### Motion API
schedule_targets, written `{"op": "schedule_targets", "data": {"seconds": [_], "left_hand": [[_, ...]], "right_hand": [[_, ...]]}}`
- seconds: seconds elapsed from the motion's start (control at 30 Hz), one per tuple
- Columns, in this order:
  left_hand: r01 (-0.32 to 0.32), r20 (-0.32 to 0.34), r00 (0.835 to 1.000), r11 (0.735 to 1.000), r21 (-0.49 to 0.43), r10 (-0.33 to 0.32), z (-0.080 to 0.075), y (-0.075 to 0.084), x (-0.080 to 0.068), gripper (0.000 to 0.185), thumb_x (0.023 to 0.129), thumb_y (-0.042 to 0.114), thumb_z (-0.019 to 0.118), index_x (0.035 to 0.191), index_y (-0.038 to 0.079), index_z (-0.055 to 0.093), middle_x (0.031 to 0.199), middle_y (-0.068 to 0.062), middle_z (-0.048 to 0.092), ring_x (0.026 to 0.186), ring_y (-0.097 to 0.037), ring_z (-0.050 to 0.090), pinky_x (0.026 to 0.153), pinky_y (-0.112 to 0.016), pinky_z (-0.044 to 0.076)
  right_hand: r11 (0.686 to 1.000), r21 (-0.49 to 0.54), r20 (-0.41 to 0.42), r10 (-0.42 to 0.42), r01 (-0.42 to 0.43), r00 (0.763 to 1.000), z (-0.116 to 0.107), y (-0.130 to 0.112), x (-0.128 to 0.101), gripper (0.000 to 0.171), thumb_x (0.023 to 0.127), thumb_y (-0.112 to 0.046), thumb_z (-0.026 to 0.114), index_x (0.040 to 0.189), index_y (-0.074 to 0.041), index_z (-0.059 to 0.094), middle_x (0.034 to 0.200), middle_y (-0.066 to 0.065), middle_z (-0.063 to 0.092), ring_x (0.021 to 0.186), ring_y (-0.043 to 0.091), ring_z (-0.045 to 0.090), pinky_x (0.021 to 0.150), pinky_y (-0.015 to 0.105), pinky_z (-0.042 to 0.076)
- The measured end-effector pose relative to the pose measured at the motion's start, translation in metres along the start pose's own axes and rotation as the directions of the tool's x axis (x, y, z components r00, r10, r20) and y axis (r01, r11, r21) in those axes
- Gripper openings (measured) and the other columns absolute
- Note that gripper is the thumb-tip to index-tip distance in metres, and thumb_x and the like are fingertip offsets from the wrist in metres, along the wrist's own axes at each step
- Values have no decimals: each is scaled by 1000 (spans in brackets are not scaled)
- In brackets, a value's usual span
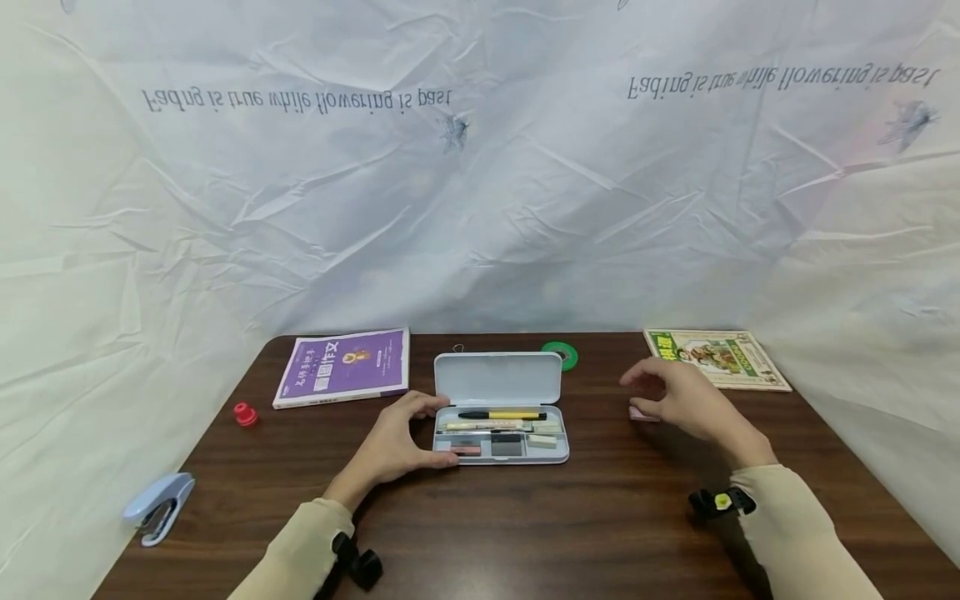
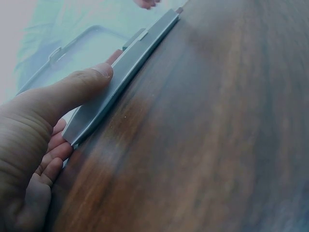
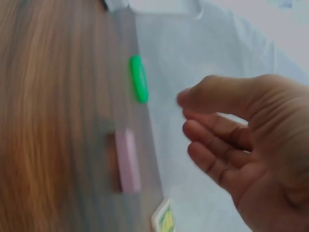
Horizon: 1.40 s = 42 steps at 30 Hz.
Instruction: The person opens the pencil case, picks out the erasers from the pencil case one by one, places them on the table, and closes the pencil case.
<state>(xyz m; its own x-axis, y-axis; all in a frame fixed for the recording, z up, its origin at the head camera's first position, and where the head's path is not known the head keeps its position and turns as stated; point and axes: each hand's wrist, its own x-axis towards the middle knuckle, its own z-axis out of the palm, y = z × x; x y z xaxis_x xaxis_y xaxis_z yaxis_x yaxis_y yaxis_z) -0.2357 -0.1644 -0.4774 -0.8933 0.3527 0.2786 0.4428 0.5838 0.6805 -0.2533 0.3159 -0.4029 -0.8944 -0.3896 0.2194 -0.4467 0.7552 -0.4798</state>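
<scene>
A pale grey pencil case point(image 1: 497, 379) lies with its lid raised in the middle of the table. Inside are a yellow-and-black pen point(image 1: 502, 415), other slim writing tools, a white eraser point(image 1: 542, 441) and small blocks. My left hand point(image 1: 397, 439) grips the case's left end, thumb on the front edge and fingers round the side and back; the left wrist view shows the thumb point(image 2: 79, 87) against the front wall. To the right, my right hand point(image 1: 690, 400) hovers with loosely bent fingers, holding nothing. Below it a pink block point(image 3: 128, 162) rests on the table, apart from the fingers.
A purple book point(image 1: 345, 367) lies back left, with a red cap-like piece point(image 1: 244, 414) and a blue stapler point(image 1: 159, 507) nearer the left edge. Behind the case sits a green tape roll point(image 1: 570, 357). A green-and-yellow booklet point(image 1: 723, 358) is at back right.
</scene>
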Motion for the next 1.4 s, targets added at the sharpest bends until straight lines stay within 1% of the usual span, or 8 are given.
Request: {"op": "schedule_targets", "data": {"seconds": [0.1,0.2,0.33,0.43,0.6,0.77,1.0,1.4], "left_hand": [[-7,-1,1000,1000,3,7,-1,1,0,89,70,57,105,145,23,73,133,8,70,120,-16,65,107,-47,56],[-9,0,1000,1000,1,9,-2,1,0,89,70,57,105,145,22,73,132,7,70,120,-16,65,106,-47,56],[-8,2,1000,1000,-2,8,-3,2,0,89,70,57,105,145,22,73,131,7,70,119,-16,65,106,-47,56],[-7,6,1000,1000,-8,7,-3,2,0,89,70,56,105,146,22,73,131,7,70,119,-17,65,106,-47,56],[0,11,1000,1000,-10,0,-3,1,1,89,71,56,105,146,22,73,132,7,70,120,-17,64,107,-47,55],[-2,10,1000,1000,-10,2,-2,0,2,89,71,56,105,146,21,73,133,5,70,120,-17,64,106,-47,56],[0,7,1000,1000,-12,0,-3,0,2,89,70,57,106,145,22,73,133,7,70,120,-17,64,106,-47,55],[-13,0,1000,1000,-18,13,-2,-1,2,88,70,55,106,144,22,74,135,6,70,119,-17,65,106,-46,56]], "right_hand": [[999,37,-60,-37,39,998,1,-15,2,31,96,-5,88,125,-11,79,118,7,78,100,18,74,84,35,63],[992,76,-104,-94,102,990,7,-32,6,35,96,-4,87,128,-13,78,118,3,78,100,18,74,85,34,63],[970,145,-146,-175,196,974,24,-53,11,41,93,0,90,128,-15,78,116,-2,77,98,16,75,85,39,65],[948,199,-158,-221,250,962,41,-68,14,43,90,3,91,127,-14,78,113,2,77,96,15,75,83,40,66],[920,249,-101,-287,303,953,67,-83,15,39,91,1,91,127,-7,78,113,9,78,95,16,75,81,36,66],[926,206,-12,-322,318,947,83,-85,15,32,92,1,90,121,-6,79,109,5,77,93,12,74,80,37,66],[935,98,86,-349,340,933,89,-88,17,23,95,2,87,114,-11,81,102,-2,75,89,8,70,77,30,63],[939,72,115,-343,337,932,93,-93,19,20,97,2,85,111,-12,85,104,-2,71,90,10,68,74,26,58]]}}
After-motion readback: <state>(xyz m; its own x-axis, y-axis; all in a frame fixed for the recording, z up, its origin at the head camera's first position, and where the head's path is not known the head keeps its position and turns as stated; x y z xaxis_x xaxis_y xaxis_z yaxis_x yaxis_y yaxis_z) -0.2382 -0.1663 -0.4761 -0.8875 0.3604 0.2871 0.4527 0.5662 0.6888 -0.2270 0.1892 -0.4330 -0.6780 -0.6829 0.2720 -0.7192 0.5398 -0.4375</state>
